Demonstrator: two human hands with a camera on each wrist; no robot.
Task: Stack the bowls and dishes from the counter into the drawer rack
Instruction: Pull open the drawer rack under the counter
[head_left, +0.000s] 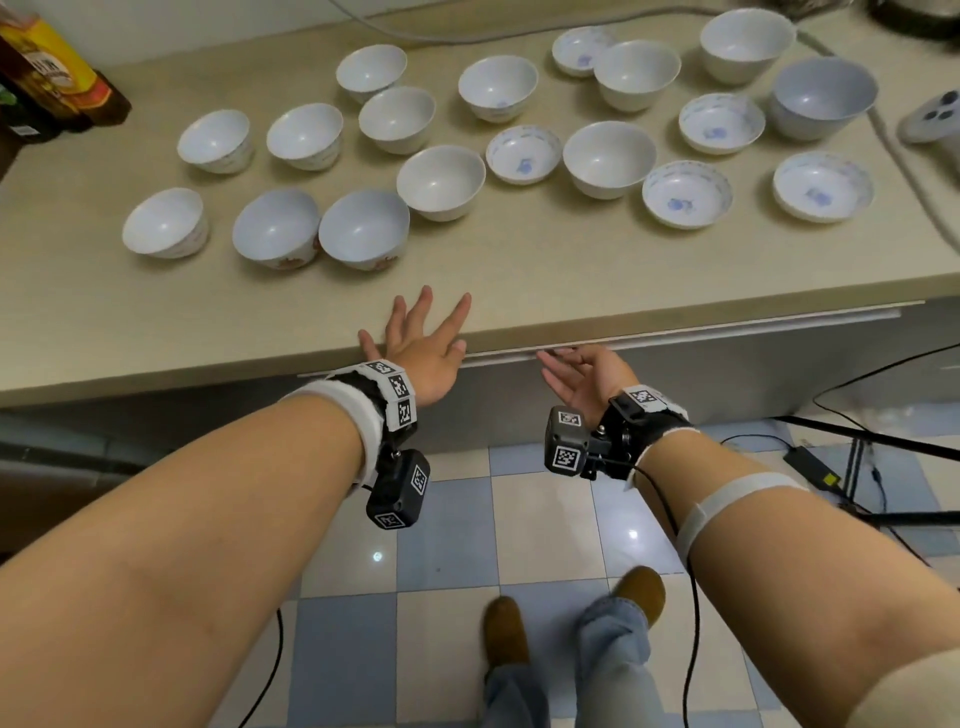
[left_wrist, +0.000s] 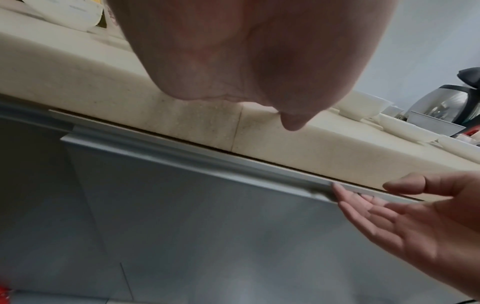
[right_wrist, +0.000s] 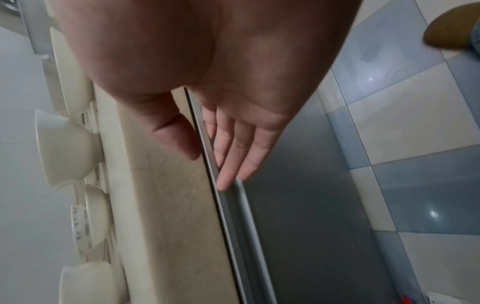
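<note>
Nineteen bowls (head_left: 440, 182) crowd the counter (head_left: 519, 270); left hand (head_left: 423, 343) splayed, right hand (head_left: 587, 376) slack, both unladen.

Left hand (head_left: 422, 349) spread flat; right hand (head_left: 587, 375) palm-up, fingers straight.

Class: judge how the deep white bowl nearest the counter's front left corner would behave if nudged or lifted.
The bowl looks glazed ceramic, so probably stiff, smooth and breakable. It seems to lean on a narrow foot, so a nudge might tip it. It sits apart from the next bowl, so lifting seems easy.
</note>
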